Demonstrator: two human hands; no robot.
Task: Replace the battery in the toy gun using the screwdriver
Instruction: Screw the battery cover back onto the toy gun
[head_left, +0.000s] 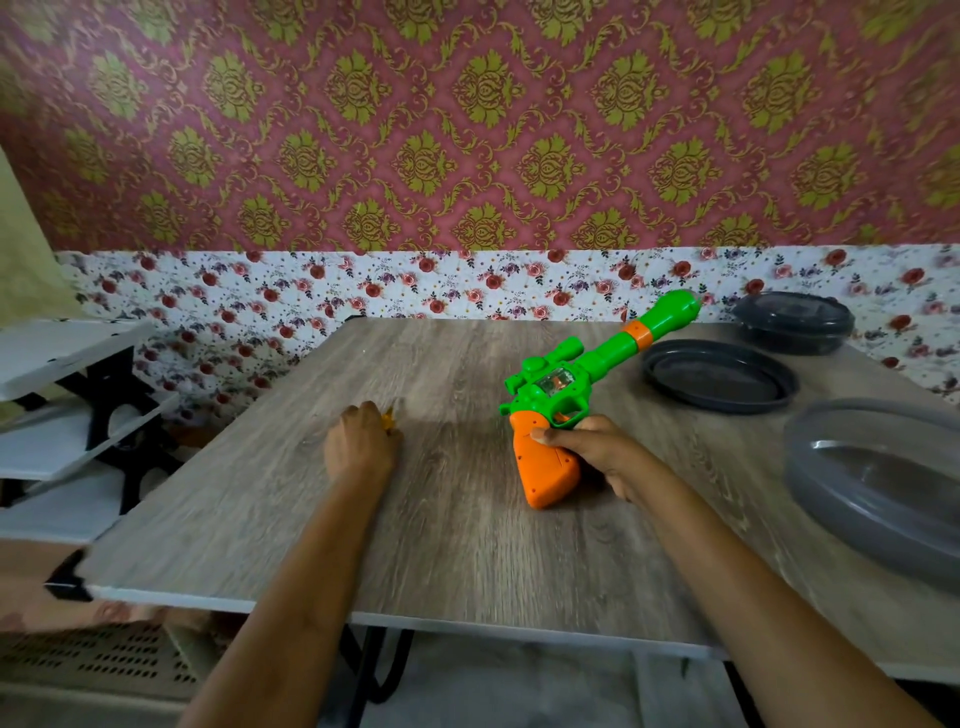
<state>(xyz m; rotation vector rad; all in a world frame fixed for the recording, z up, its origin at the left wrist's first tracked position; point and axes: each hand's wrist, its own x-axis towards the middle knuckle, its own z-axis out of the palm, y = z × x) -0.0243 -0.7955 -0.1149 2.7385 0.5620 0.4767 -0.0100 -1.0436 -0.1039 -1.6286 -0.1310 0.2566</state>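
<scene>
The wooden worktop (457, 519) fills most of the view. On its right side stand three dark grey containers: a big oval bowl (831, 499) nearest, a flat round lid (719, 376) behind it, and a closed round box (792, 322) at the wall. The toy gun (571, 374) is right of the middle; its orange grip rests on the worktop and its green barrel points up toward the far right. The right hand (597, 447) grasps the orange grip. The left hand (363, 447) lies knuckles up, fingers curled over a small yellow thing (388, 415), mostly hidden.
</scene>
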